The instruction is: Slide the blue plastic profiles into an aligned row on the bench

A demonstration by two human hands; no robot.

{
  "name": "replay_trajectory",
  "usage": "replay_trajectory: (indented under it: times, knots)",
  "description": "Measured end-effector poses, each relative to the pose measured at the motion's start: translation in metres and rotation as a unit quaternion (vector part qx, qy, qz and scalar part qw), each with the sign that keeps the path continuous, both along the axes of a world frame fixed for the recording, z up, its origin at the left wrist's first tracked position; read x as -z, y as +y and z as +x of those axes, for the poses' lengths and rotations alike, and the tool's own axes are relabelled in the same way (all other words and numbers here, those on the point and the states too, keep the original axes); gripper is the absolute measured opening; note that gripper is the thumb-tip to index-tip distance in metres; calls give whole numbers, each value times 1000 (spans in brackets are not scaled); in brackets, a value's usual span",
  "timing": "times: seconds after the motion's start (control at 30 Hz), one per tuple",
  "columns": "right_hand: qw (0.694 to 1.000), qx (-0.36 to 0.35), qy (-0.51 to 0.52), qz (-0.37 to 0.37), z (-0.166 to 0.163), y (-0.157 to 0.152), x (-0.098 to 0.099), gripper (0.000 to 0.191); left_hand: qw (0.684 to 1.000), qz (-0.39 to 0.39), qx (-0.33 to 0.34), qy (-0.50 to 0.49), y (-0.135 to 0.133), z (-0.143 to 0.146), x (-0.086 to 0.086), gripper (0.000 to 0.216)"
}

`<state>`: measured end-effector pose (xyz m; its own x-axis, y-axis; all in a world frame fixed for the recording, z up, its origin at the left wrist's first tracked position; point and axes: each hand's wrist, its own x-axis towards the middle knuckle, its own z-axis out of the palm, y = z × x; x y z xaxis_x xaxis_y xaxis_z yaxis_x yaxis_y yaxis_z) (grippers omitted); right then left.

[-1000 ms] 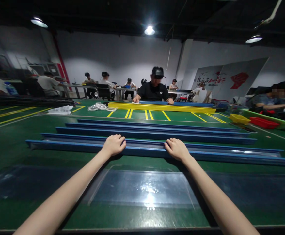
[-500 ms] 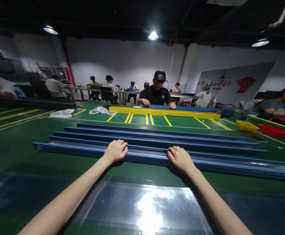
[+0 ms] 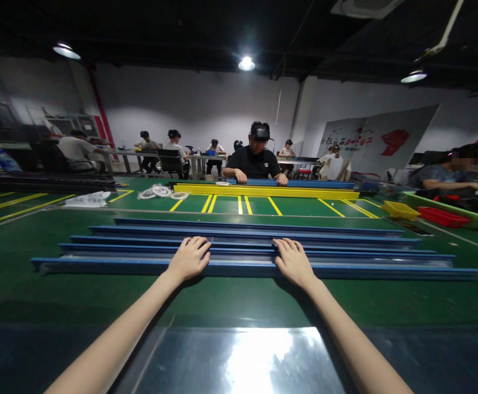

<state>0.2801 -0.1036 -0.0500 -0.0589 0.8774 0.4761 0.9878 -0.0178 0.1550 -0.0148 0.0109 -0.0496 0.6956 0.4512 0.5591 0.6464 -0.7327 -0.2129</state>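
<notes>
A long blue channel rail (image 3: 99, 266) lies crosswise on the green table (image 3: 25, 246), nearest me. My left hand (image 3: 188, 258) rests on top of it with fingers spread forward over its far edge. My right hand (image 3: 292, 260) lies on the same rail a little to the right, fingers also extended. Neither hand is closed around the rail. Behind it lie more blue rails (image 3: 242, 232) in parallel rows.
A clear plastic sheet (image 3: 239, 358) covers the table's near edge. Across the table a person in black (image 3: 256, 158) handles a yellow rail (image 3: 263, 191) and a blue one. Coiled white tubing (image 3: 159, 191) lies far left; yellow (image 3: 401, 209) and red trays (image 3: 442, 216) stand right.
The nearest blue rail has turned level across the view. My fingers, curled over its edge before, now lie flatter and reach further over it.
</notes>
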Motion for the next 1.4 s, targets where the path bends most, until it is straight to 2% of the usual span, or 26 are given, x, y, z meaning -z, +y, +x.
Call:
replay_trajectory:
  times: [0.13, 0.5, 0.97, 1.13, 1.27, 1.4]
  knots:
    - [999, 30, 12, -12, 2, 9, 1, 41, 1000, -5, 2, -1, 8, 0, 0, 31]
    - [997, 57, 30, -48, -3, 15, -6, 27, 999, -11, -21, -26, 19, 0, 1, 31]
    - [998, 44, 25, -37, -1, 40, -4, 25, 999, -35, -29, -24, 41, 1, 1, 31]
    - [998, 38, 18, -36, -1, 53, -3, 24, 997, -70, -30, -24, 49, 1, -2, 30]
    - [998, 21, 35, -55, 3, 62, -7, 30, 991, -127, -20, -31, 50, -1, -4, 27]
    - [995, 11, 90, -50, 15, 76, -14, 33, 977, -190, 0, -93, 56, 4, -9, 24]
